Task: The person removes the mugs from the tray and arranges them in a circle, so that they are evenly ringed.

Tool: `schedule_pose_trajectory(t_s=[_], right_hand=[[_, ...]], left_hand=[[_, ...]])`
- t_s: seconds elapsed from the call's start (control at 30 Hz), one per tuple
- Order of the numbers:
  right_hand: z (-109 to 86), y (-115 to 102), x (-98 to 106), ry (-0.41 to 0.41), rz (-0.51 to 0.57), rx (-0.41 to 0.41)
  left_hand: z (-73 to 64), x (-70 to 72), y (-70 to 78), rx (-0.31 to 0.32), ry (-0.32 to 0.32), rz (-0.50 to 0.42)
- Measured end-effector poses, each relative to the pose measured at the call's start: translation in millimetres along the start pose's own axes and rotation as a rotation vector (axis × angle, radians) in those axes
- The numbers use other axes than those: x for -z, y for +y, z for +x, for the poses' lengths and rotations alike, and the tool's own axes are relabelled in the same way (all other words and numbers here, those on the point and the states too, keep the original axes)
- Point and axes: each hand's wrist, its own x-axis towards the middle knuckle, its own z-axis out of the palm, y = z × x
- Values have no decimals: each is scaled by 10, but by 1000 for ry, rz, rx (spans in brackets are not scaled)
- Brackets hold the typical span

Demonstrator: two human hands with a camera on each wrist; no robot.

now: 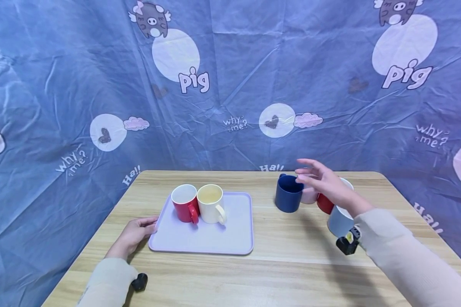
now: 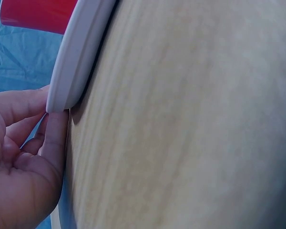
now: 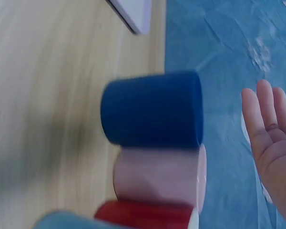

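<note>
My left hand (image 1: 135, 233) is at the left edge of a pale lilac tray (image 1: 238, 230); its thumb and fingers pinch the rim, as the left wrist view shows. On the tray, a red mug (image 1: 184, 211) and a cream mug (image 1: 209, 209) stand upright side by side, handles toward me. My right hand (image 1: 324, 183) hovers over the right-hand mugs, fingers spread and nothing held. Its fingertips are near the rim of a dark blue mug (image 1: 288, 198). Beside that stand a pink mug (image 3: 157, 174), another red mug (image 1: 324, 204) and a light blue mug (image 1: 338, 221), partly hidden by the hand and sleeve.
Everything stands on a light wooden table (image 1: 223, 277). A blue printed curtain (image 1: 230, 76) hangs behind the table and along its sides. Bare wood lies between the tray and the right-hand mugs. Black wrist cameras sit under both sleeves.
</note>
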Motion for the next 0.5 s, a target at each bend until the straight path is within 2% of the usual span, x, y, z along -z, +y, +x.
schedule_pose_trajectory(t_s=[0.23,0.5], right_hand=[[135,99,-320,-113,117,-14],[227,241,-672,-161,122,-32]], left_hand=[[10,-5,-21,-1,0,-5],[20,-4,-19,-2,5,-7]])
